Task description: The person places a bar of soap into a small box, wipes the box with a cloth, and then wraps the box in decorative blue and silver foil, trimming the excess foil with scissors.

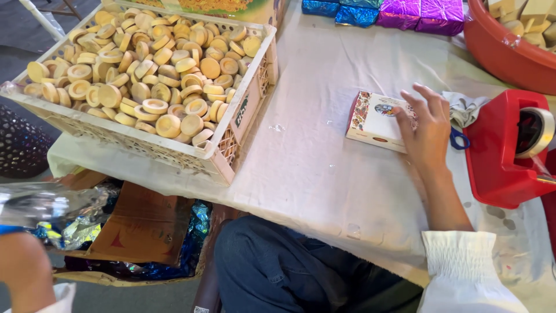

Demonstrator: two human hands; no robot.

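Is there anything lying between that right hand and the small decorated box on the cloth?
Nothing visible does. The right hand already rests its fingers on the small white patterned cardboard box; the red tape dispenser sits off to its other side.

From my feed the left hand (23,264) at lower left is cropped and motion-blurred with some foil (52,211), the right hand (427,130) covers part of the small box (375,120), and the red tub (504,52) gets cut off upper right.
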